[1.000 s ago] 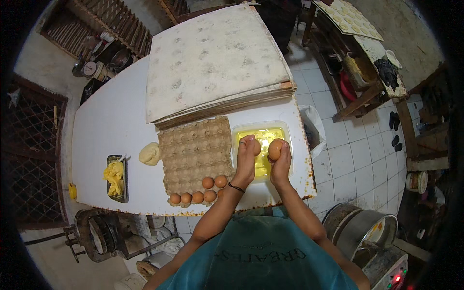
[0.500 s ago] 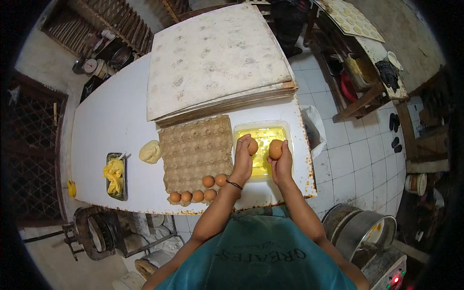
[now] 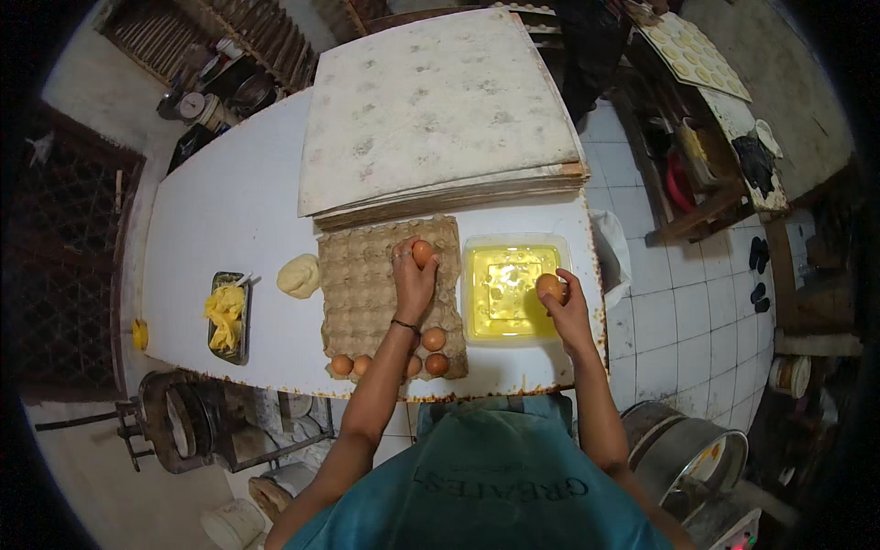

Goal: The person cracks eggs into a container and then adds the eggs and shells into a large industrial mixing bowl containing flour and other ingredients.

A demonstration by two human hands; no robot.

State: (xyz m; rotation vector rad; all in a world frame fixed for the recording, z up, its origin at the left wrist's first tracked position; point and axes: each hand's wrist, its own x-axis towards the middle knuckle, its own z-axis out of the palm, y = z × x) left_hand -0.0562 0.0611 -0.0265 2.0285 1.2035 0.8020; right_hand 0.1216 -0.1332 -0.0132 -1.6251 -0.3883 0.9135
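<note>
My left hand point(image 3: 412, 286) holds a brown egg point(image 3: 423, 253) over the cardboard egg tray point(image 3: 353, 275); several brown eggs point(image 3: 434, 339) sit along the tray's near rows. My right hand point(image 3: 570, 316) grips another brown egg point(image 3: 549, 286) at the right side of a clear plastic container point(image 3: 471, 293) of yellow liquid. Whether either shell is cracked I cannot tell. Left of the tray lie a pale dough lump point(image 3: 298, 275) and a metal dish point(image 3: 241, 348) holding soft yellow fat with a white handle in it.
A thick stack of stained white sheets point(image 3: 440, 110) covers the table's back. Beyond it stands a dark-clothed person point(image 3: 587, 46). At right are a wooden bench with a tray of pale rounds point(image 3: 697, 60) and a white bag point(image 3: 612, 257); a steel bowl point(image 3: 687, 458) is lower right.
My hands have parted: the left moved from over the container leftward onto the egg tray with its egg, the right drew toward the container's right side. The view has shifted slightly.
</note>
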